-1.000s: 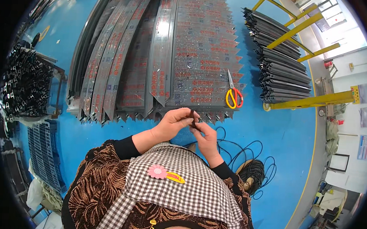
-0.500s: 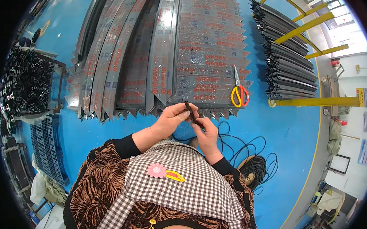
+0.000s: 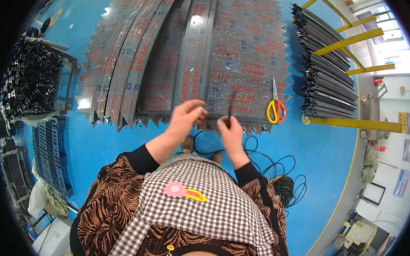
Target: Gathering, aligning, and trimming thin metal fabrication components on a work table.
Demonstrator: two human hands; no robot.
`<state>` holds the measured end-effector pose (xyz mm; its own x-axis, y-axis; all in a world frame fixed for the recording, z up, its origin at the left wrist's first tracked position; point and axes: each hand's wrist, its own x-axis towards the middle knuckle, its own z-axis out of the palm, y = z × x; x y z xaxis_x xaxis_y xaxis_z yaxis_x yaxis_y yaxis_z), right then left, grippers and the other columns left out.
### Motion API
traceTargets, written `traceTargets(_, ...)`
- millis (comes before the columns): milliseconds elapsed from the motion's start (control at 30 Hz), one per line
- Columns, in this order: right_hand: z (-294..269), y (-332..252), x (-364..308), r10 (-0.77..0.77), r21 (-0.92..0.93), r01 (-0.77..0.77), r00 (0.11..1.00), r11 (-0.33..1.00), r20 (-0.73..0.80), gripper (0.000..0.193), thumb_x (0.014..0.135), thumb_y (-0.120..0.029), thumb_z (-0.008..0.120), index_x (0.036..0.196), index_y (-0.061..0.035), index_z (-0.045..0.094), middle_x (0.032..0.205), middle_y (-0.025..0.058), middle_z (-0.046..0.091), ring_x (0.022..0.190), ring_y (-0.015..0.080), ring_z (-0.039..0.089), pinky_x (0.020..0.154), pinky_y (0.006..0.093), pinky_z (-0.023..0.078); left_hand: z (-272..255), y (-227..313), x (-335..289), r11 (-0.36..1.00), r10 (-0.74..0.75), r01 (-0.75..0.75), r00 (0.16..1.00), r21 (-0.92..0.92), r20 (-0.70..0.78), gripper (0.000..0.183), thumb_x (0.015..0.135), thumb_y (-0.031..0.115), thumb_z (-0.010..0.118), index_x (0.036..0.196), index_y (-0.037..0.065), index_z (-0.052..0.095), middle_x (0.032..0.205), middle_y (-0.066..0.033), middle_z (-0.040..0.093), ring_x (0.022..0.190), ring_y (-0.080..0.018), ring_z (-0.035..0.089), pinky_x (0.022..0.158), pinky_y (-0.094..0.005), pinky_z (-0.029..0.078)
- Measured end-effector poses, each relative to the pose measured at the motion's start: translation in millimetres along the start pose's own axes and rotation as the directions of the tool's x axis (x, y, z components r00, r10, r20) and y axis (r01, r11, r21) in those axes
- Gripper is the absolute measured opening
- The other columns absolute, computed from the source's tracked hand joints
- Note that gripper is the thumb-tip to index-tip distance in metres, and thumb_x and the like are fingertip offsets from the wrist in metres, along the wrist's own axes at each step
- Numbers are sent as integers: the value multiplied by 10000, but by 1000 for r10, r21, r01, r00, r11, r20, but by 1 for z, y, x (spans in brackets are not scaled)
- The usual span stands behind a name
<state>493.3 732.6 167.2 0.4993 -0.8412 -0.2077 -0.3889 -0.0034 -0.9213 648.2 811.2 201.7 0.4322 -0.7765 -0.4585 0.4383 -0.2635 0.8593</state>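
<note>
At the near edge of the blue worktop, in the head view: holding a thin dark strip upright, pinched in the closed fingers of the right hand, just over the pointed ends of the metal bars. Curling the left hand shut beside it, fingertips bunched as if nipping something small; blurred, so not possible to tell what, if anything, is gripped there. Keeping both hands close together and raised off the surface, probably for fine fingertip work within easy sight. Lying flat across the worktop, long printed bars side by side, cut ends all lined up toward the body, likely for reaching each end in turn. Resting on the bars at the right, scissors with yellow and red handles, near the right hand. Trailing below the hands, loops of black cord spreading over the worktop. Stacked well apart at the far right, dark bars beside a yellow rack.
</note>
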Motion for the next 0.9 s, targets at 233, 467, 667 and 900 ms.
traceTargets(233,46,14,64,115,-68,-111,991,992,65,186,778,-185,645,783,-18,564,682,32,560,610,141,495,581,267,412,-73,-64,29,648,435,-160,880,744,-190,486,765,95,631,1214,1,472,1030,-128,590,903,-237,578,744,-313,472)
traceTargets(467,72,42,92,162,-166,-155,986,974,33,251,746,-240,642,764,-11,540,697,93,577,627,222,538,618,316,454,-72,-96,39,397,343,-6,929,918,-143,600,707,130,657,1235,11,398,1024,-163,584,899,-381,575,734,-433,471)
traceTargets(667,70,34,100,172,-233,-149,982,961,78,227,751,-197,637,780,4,537,713,96,573,651,220,539,627,314,455,-85,-96,31,318,382,-62,922,946,-67,431,707,118,638,1084,7,462,956,-192,597,837,-396,583,702,-447,468)
traceTargets(900,35,45,111,304,38,-319,927,947,221,176,756,-149,662,740,-63,509,659,30,549,542,118,454,500,229,330,-107,-82,22,361,329,49,928,931,-177,306,710,127,643,931,11,467,833,-202,605,770,-414,582,671,-462,457)
